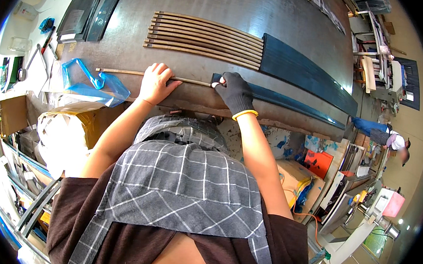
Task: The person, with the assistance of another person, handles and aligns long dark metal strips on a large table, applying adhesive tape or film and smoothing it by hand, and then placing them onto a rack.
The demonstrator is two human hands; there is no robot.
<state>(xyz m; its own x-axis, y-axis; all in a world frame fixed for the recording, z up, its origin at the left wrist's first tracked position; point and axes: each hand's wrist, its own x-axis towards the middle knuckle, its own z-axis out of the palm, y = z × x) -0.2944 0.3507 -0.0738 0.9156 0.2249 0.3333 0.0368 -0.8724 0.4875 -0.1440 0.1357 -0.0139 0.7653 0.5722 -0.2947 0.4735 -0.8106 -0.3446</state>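
A long thin brown strip lies crosswise near the front edge of the table. My left hand, bare, rests over it with fingers curled around it and the thumb pointing right. To the right the strip meets the end of a narrow dark blue strip; whether it goes inside or under cannot be made out. My right hand, in a black glove with bare fingertips showing, grips that blue end. Farther back, several matching brown strips lie side by side, their right parts under a wider dark blue piece.
Dark flat panels lie at the table's far left. Crumpled blue plastic film hangs at the front left edge, above a cardboard box. Another carton stands below right. A person is at the far right.
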